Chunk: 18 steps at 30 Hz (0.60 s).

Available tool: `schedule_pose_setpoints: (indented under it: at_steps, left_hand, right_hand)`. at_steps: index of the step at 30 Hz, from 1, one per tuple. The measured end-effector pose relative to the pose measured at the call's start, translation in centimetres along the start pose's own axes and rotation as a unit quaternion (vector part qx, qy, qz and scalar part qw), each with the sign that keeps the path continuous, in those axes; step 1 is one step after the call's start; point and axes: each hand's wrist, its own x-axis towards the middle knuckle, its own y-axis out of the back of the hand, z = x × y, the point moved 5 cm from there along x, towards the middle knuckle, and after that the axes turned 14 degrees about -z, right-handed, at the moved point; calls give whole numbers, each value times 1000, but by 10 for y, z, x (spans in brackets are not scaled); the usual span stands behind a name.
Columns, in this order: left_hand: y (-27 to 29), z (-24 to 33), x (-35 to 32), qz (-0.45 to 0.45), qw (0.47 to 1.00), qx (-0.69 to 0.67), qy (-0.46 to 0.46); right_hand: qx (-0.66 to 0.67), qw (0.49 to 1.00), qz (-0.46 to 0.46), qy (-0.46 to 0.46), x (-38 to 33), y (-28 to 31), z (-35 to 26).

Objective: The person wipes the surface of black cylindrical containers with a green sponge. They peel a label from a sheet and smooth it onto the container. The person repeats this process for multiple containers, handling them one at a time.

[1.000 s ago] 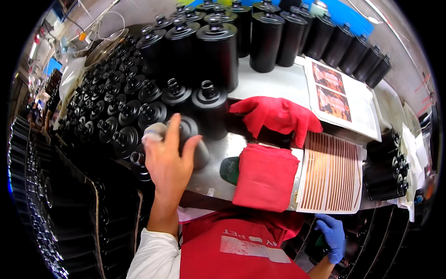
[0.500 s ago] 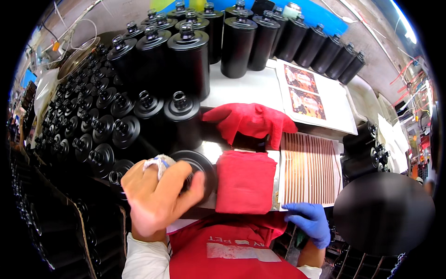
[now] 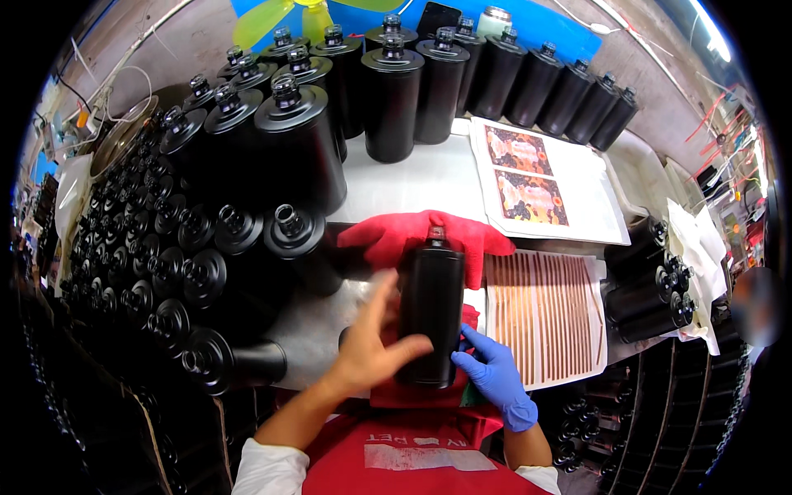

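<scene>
On the tabletop (image 3: 412,177), the held bottle (image 3: 431,318) lies centre on a cloth (image 3: 412,235), label sheet (image 3: 546,318) at three o'clock, bottle rows (image 3: 206,247) at nine (more at twelve).

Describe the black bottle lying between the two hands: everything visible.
The black bottle is a matte cylinder, plastic by the look, with flat shoulders and a narrow threaded neck, uncapped, pointing away from the person. It lies lengthwise on a red cloth over the pale worktop. The bare left hand grips its lower left side, thumb across the front; the blue-gloved right hand touches its lower right edge. No label shows on it.
</scene>
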Motion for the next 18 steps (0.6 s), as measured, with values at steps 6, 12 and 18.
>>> schedule_pose_setpoints:
  at_steps: [6,12,18]
  left_hand:
    - [-24,-24,1,-57,968,-244,33]
    - [-27,-34,13,-89,937,-338,30]
    - [-28,-28,11,-73,937,-333,74]
  right_hand:
    - [145,982,106,-49,15,48,7]
    - [463,834,294,57,73,180,58]
    - [341,851,398,28,103,191,53]
